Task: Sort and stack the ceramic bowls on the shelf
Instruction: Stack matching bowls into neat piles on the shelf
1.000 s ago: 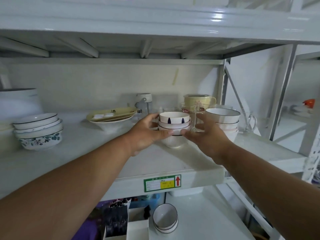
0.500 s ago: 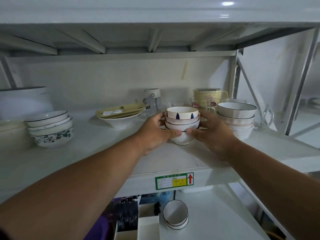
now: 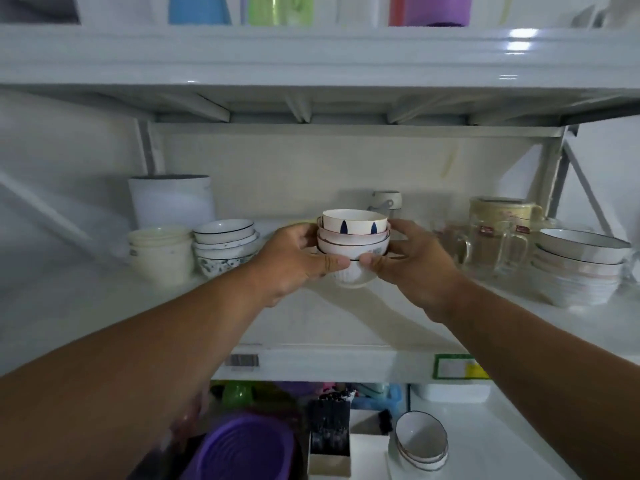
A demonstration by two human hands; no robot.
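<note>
A small stack of ceramic bowls (image 3: 353, 242), its top bowl white with dark blue marks, is gripped from both sides. My left hand (image 3: 298, 259) holds its left side and my right hand (image 3: 412, 263) its right side, thumbs meeting in front. The stack's base is at or just above the white shelf board (image 3: 346, 317). To the left stands a stack of dark-rimmed bowls over a leaf-patterned bowl (image 3: 225, 245). At the far right sits another stack of wide bowls (image 3: 578, 265).
Cream cups (image 3: 161, 254) and a tall white container (image 3: 171, 200) stand at the left. Glass mugs (image 3: 485, 244) and a yellow lidded mug (image 3: 502, 209) stand right of my hands. A white bottle (image 3: 386, 200) is behind the stack. Below sit more bowls (image 3: 420, 441) and a purple basket (image 3: 246, 448).
The held stack has moved left along the shelf, away from the wide bowls and closer to the dark-rimmed stack. The camera has swung left with it. Both hands keep their grip.
</note>
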